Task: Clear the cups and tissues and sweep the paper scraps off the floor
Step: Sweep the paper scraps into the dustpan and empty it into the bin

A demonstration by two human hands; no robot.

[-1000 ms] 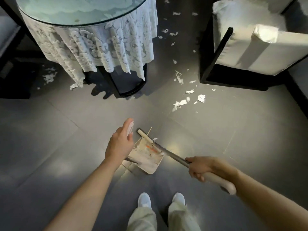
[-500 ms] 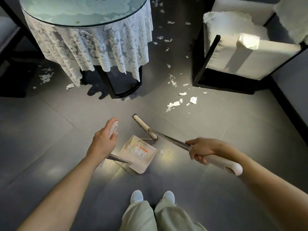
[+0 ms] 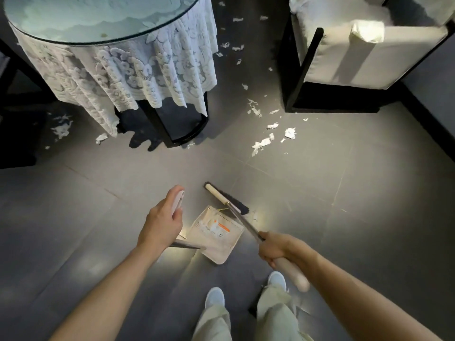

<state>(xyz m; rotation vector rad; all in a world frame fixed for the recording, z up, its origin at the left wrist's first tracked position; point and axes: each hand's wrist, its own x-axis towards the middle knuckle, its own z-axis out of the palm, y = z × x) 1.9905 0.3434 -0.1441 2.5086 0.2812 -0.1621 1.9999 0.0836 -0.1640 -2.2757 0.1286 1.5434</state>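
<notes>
Comparing with a second back, you'd dragged the broom (image 3: pixel 218 194) off the mouth of the dustpan (image 3: pixel 216 239). Its head sat on the floor (image 3: pixel 332 205) just past the pan's front edge, dark bristles showing on the far side. One tiny scrap (image 3: pixel 254 215) lay just beside the bristles, off the pan's right corner. Your right shoe (image 3: pixel 277 279) had also stepped ahead of the left one (image 3: pixel 214 296); half a second before, they were level.

Grips hadn't changed. Your left hand (image 3: pixel 162 223) was wrapped round the dustpan's pale handle, thumb on top. Your right hand (image 3: pixel 275 248) was closed round the broom's shaft where the metal meets the pale grip.

The main bunch of paper scraps (image 3: pixel 262 143) was where it had been, well apart from the broom, on the floor near the front corner of the chair (image 3: pixel 369 65). More bits trailed up between the chair and the table (image 3: pixel 98 18), and a few lay left of the table by the hem of the lace cloth (image 3: pixel 138 75).

Room-wise, it was dark grey floor tiles with a bright patch of light round your hands. The table was round and glass-topped on a black base, and the chair had a black frame and pale cushions.

The pan had a label (image 3: pixel 221 227) with an orange strip inside it, but the writing was too small to read.
</notes>
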